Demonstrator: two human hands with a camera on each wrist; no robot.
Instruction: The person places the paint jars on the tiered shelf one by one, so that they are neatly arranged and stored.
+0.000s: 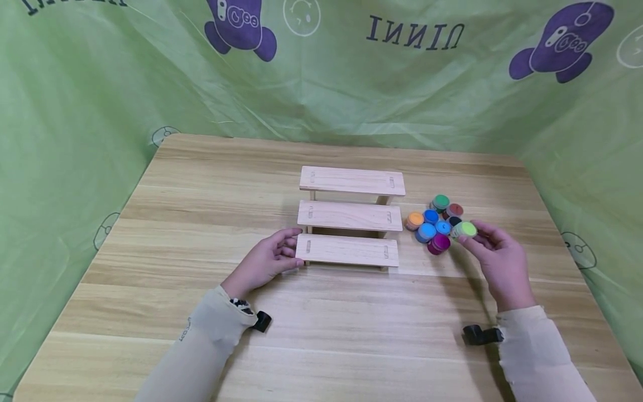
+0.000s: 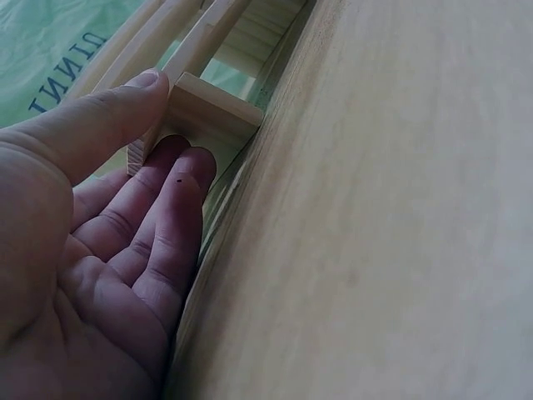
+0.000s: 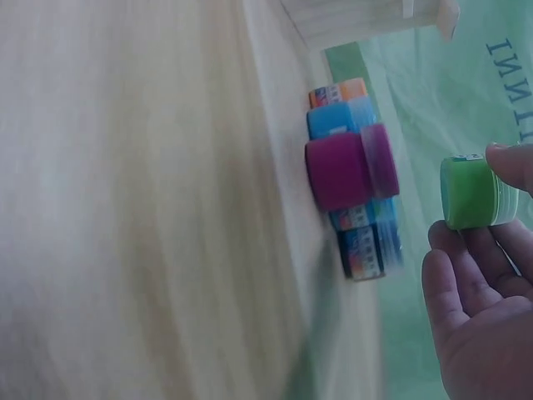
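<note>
In the head view, your left hand (image 1: 261,262) grips the left end of the lowest board of the three-tier wooden display rack (image 1: 349,216), which stands on the worktop (image 1: 361,340). Your right hand (image 1: 502,265) pinches a light-green paint jar (image 1: 464,229) beside the clustered paint jars (image 1: 426,232) (magenta, blue and orange among them), right of the rack.

In the left wrist view, your thumb lies on the board's top, fingers beneath.

In the right wrist view, you hold the light-green paint jar above the worktop, apart from the magenta jar (image 3: 340,172).
</note>
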